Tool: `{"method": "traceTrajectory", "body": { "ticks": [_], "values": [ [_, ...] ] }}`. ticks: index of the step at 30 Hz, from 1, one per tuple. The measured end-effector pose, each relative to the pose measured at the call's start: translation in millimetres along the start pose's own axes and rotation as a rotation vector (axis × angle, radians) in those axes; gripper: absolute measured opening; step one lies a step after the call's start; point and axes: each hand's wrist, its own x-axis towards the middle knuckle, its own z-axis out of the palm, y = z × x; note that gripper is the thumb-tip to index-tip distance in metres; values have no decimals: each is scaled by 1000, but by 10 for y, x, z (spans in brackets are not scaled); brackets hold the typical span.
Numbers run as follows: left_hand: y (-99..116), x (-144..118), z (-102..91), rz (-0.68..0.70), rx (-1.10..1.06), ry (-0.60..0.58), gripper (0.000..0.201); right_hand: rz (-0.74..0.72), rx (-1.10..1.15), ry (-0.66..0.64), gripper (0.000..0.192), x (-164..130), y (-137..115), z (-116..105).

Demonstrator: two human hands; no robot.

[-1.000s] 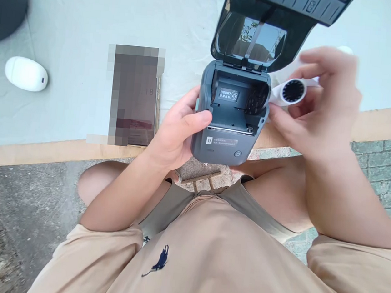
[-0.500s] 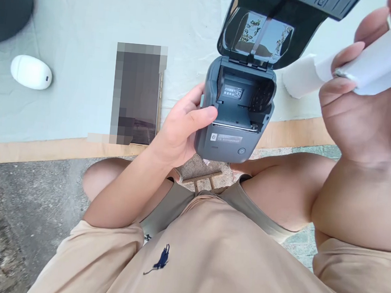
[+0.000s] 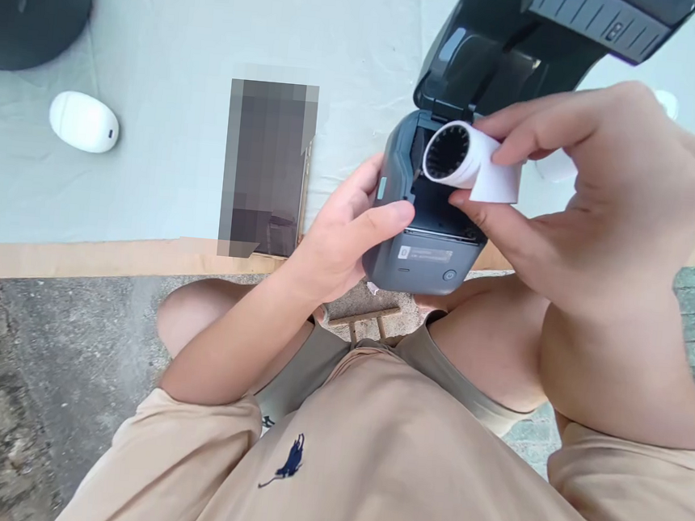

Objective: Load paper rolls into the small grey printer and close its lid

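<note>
A small dark grey label printer (image 3: 421, 255) sits at the table's front edge with its lid (image 3: 493, 54) flipped up and its paper bay exposed. My left hand (image 3: 349, 236) grips the printer's left side, thumb on its front corner. My right hand (image 3: 578, 191) pinches a white paper roll (image 3: 469, 162) with a black ribbed core, holding it over the open bay. A loose tail of paper hangs from the roll.
A phone (image 3: 269, 168) lies on the pale green cloth (image 3: 177, 51) left of the printer. A white oval device (image 3: 84, 121) rests further left, and a dark round object (image 3: 29, 2) is in the far left corner. The wooden table edge (image 3: 98, 259) runs above my knees.
My right hand has swung from up near the camera down to the printer, bringing the paper roll over the open bay. The left hand has kept its grip.
</note>
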Motion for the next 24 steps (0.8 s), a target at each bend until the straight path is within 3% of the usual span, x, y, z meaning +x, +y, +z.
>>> {"method": "traceTrajectory", "body": {
  "ticks": [6,12,20,24],
  "values": [
    [-4,10,-11,-5,-3,-27,42,-117,31,30,22,-90,109,-9],
    [-9,15,5,9,36,14,45,-235,6,25,14,-42,91,-8],
    [20,37,-35,-33,-107,-50,40,-470,9,290,14,-74,61,144],
    [12,32,-49,-9,-90,-42,42,-505,10,246,11,-131,-10,222]
  ]
}}
